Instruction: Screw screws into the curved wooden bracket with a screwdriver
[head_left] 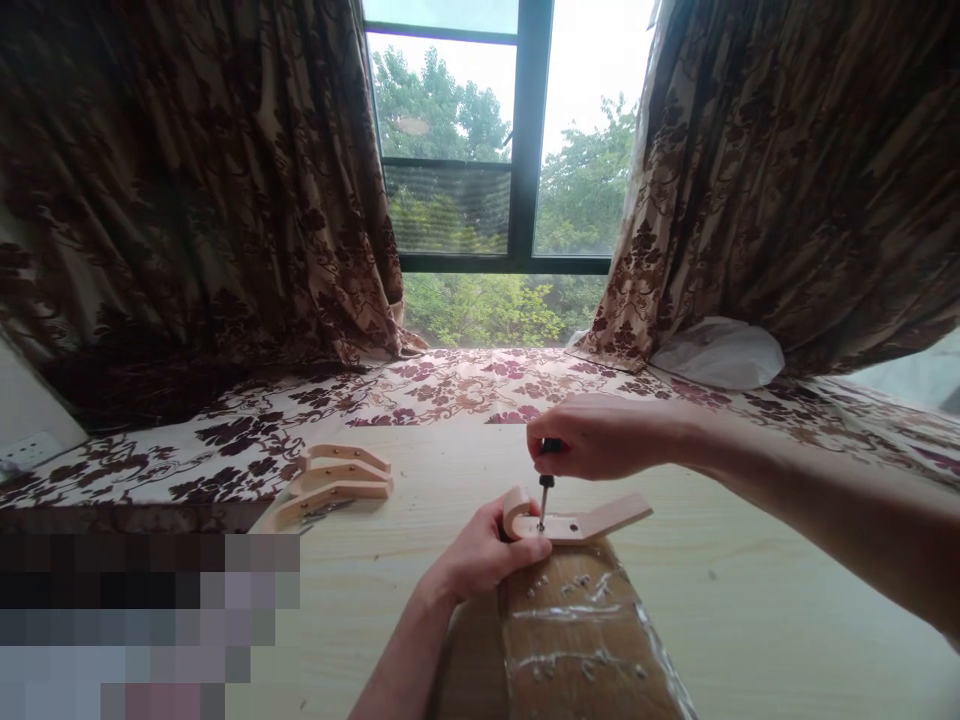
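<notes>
My right hand [581,437] is closed round the black handle of a screwdriver [548,482], held upright. Its tip meets a screw near the curled end of a pale wooden hook [600,518]. A second dark screw [574,527] sits farther along the flat part. With thumb and fingers, my left hand [499,545] grips the curled end of the hook. The hook lies across the far end of a brown cardboard box [562,640] covered in clear tape, whose top shows several small holes or marks.
Several similar wooden hooks [345,478] lie at the left on the light wood table [750,600], beside some small dark metal pieces [322,515]. Behind are a floral cloth [480,385], patterned curtains, a white plastic bag [720,353] and a window. The lower left corner is pixelated.
</notes>
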